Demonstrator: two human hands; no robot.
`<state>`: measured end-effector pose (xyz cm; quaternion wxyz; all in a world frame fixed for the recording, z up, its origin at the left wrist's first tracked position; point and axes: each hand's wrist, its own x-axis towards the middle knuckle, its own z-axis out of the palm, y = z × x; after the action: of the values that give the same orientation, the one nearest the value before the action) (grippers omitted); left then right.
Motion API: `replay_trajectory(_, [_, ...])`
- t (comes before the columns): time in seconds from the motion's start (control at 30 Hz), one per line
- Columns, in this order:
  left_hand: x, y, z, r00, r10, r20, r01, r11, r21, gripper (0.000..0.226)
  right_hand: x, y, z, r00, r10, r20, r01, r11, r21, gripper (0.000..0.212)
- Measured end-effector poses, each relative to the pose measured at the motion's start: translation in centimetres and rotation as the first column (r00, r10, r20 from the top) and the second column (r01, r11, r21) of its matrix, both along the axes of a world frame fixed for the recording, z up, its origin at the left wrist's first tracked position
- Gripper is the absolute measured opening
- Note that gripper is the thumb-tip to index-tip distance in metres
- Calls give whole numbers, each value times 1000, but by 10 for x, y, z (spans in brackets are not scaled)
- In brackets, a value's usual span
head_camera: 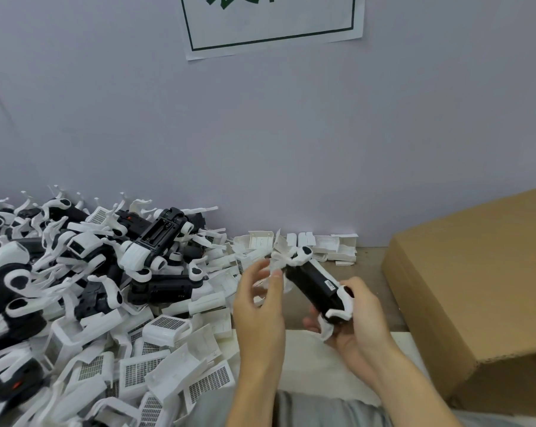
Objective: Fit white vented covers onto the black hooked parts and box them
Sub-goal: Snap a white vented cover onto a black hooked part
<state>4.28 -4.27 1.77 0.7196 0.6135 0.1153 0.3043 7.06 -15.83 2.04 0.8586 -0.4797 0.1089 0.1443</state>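
My right hand grips the near end of a black hooked part with white hooks at both ends, held tilted above the table. My left hand pinches the white piece at the part's far end between thumb and fingers; a fitted cover cannot be told there. A heap of black hooked parts lies at the left. Loose white vented covers are piled in front of that heap.
A brown cardboard box stands at the right, close to my right hand. More white covers line the grey wall. A white cloth lies on the table under my forearms. A paper sign hangs on the wall.
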Motion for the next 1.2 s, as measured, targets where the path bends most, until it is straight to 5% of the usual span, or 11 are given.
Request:
replay_trajectory(0.27, [2,0,0,999,-42,15,42,999,-15,16,-8,-1,10,984,175,-39,-167,974,153,23])
replay_trajectory(0.43, [-1,5,2,997,-70,40,75,986,-145,22,-7,-8,12,979,199,39,-198,980,-29,28])
replay_trajectory(0.53, [1,9,4,999,-44,11,46,967,-249,31,-7,-17,16,937,273,217,-218,944,-247,20])
replay_trajectory(0.6, [1,10,5,999,-34,9,35,969,-244,33,-8,-23,21,879,341,333,-163,872,-461,12])
replay_trajectory(0.8, [-2,11,6,997,-76,20,79,981,-178,33,-11,-34,39,716,447,536,88,703,-705,52])
replay_trajectory(1.0, [-4,10,10,975,-216,57,223,929,-297,41,-9,-29,46,556,541,631,382,507,-772,59])
replay_trajectory(1.2, [-1,12,8,968,-213,135,251,875,-414,32,-8,-23,43,488,599,635,435,463,-772,61])
